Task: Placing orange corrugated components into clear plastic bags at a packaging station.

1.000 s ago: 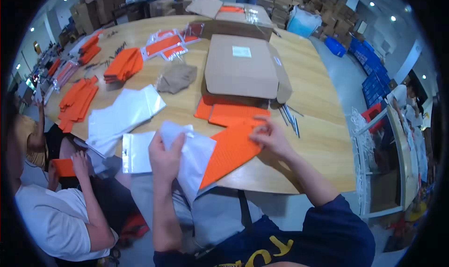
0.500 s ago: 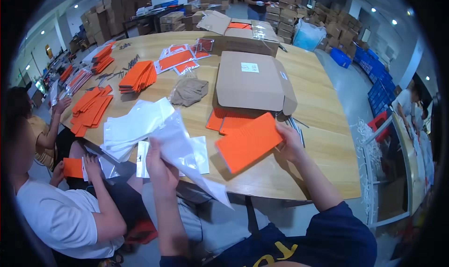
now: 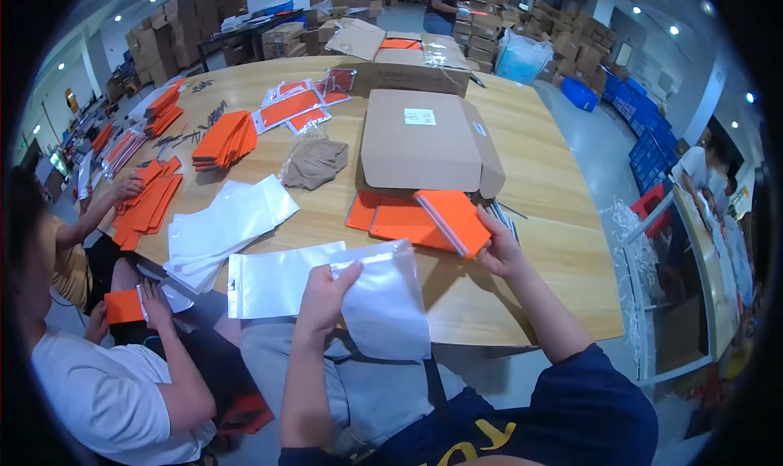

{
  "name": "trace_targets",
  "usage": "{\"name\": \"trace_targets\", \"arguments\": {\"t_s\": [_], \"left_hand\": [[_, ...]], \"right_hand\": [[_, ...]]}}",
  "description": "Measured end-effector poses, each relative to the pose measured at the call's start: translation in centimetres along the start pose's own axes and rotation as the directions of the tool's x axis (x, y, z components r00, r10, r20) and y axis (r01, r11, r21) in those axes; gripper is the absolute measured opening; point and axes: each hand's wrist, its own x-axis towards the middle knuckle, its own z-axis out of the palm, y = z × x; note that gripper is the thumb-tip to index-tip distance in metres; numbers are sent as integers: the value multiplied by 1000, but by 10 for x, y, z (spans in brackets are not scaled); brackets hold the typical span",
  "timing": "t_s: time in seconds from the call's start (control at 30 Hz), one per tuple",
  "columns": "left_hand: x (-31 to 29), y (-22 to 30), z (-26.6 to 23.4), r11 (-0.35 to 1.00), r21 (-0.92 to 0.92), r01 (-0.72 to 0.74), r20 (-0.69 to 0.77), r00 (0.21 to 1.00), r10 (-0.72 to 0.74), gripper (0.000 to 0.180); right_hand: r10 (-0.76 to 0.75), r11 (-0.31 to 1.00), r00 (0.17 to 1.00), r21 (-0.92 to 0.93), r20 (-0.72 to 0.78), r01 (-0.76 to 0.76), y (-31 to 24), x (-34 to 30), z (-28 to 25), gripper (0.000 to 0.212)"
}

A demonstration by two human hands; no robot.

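Orange panel (image 3: 459, 215): tilted, held above the table (image 3: 563, 295) toward its near edge, just left of the right hand (image 3: 501, 250), whose thumb and fingers pinch its right end. Left hand (image 3: 325, 296): narrow grip on the upper left of a white pouch (image 3: 385, 311), which hangs across the table's near edge. Flat pouch (image 3: 273, 280) lies along that edge, farther left.

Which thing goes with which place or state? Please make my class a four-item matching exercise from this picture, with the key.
1. Wearer's left hand
2. Wearer's right hand
3. Brown bundle
4. Blue bin

A. On the floor
B. Gripping an orange piece
C. On the table, left of the cardboard box
D. Holding a white bag

Pairs: 1-D, 2-B, 3-C, 4-A
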Motion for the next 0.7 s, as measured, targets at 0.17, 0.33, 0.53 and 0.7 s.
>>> {"name": "trace_targets", "arguments": {"t_s": [0.17,0.33,0.53,0.7], "left_hand": [[-13,-4,15,966,259,21,88,995,-45,14],[13,-28,19,941,306,-147,103,987,121,20],[2,-27,17,961,237,-142,120,986,117,22],[4,-28,21,955,262,-141,158,982,102,24]], "right_hand": [[-328,881,932,-405,-151,245,14,-13,33,25],[-397,848,905,-438,-151,299,-6,0,-5,23],[-512,793,859,-400,-26,460,-8,-1,17,25],[-603,684,794,-459,82,567,-14,-7,10,27]]}}
